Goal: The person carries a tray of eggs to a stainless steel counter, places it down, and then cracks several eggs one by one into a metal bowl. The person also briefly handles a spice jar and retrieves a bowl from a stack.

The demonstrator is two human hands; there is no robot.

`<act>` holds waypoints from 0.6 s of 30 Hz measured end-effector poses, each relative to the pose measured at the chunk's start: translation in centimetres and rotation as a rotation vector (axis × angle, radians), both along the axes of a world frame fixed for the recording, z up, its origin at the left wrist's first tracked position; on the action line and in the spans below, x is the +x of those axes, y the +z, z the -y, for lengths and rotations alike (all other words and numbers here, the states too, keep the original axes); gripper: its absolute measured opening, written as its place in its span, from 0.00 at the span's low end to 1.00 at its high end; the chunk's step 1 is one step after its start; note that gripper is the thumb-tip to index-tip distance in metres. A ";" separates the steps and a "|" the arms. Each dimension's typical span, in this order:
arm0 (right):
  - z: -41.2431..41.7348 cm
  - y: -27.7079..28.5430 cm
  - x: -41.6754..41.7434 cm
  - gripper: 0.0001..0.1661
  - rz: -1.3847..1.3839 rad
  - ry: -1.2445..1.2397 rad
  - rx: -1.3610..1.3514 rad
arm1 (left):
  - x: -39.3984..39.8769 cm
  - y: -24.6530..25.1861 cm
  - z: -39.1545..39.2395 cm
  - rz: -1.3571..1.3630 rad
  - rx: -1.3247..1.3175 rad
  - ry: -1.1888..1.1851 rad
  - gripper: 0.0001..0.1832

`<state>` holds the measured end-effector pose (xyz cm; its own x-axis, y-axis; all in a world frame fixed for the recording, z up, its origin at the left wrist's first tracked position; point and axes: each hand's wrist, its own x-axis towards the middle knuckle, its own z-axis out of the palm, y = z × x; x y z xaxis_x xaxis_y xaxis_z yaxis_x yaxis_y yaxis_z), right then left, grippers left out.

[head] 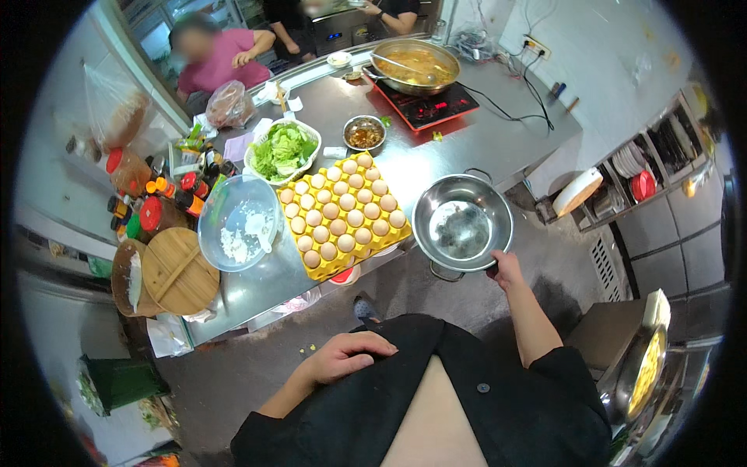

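My right hand (506, 271) grips the near rim of a stainless steel pot (462, 225) with two loop handles. The pot looks bare inside and is held out over the floor, by the counter's front edge. My left hand (352, 354) rests against my black shirt, holding nothing, its fingers loosely together and the thumb slightly apart. Left of the pot, a yellow egg tray (373, 254) full of eggs sits at the counter edge. A clear plastic bowl (217, 201) beside it contains cooked rice and a white rice paddle (265, 238).
On the steel counter (490, 128) are a pan of soup (415, 65) on an induction cooker (429, 111), a basket of lettuce (315, 153) and a sauce bowl (365, 133). A wooden lid (181, 271) leans at left near jars. A wok (646, 373) with yellow food stands right. People sit beyond the window.
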<state>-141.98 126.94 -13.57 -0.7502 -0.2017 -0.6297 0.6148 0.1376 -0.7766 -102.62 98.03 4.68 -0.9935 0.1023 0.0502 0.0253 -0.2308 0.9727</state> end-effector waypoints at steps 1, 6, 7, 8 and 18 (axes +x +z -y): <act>1.3 -0.4 -1.4 0.10 -0.016 0.006 0.039 | 0.2 -0.7 0.9 -0.012 -0.013 0.001 0.13; 5.8 -1.2 -8.1 0.08 -0.031 0.185 0.216 | 0.7 -1.7 3.2 -0.011 -0.011 0.139 0.09; 6.7 -1.6 -9.5 0.09 -0.115 0.249 0.262 | 1.0 -2.0 3.2 -0.039 -0.014 0.189 0.08; 7.5 -1.9 -11.0 0.10 -0.201 0.315 0.307 | 1.4 -2.4 3.3 0.075 0.119 0.268 0.08; 17.3 -4.5 -19.3 0.28 -0.710 0.630 0.643 | 5.1 -15.6 -3.1 0.964 0.153 0.877 0.10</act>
